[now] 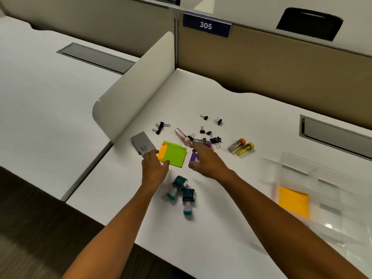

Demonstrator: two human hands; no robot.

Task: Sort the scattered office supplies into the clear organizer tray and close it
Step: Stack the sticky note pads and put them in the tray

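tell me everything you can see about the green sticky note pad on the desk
The green pad is a bright lime square stack of paper lying flat on the white desk, slightly skewed. It overlaps an orange pad that shows along its left edge. The left hand rests at its near left corner, thumb touching the edge. A purple item lies just right of it, apart, and a grey box lies to the left.

Bare table (221, 228) lies open along the near edge and between the teal stamps (182, 191) and the clear organizer tray (322, 188) — a wide lane from the right. On the left the curved white divider (136, 93) walls off that side. Binder clips (211, 133) and small vials (241, 148) crowd the middle, with open table behind them up to the partition (281, 63).
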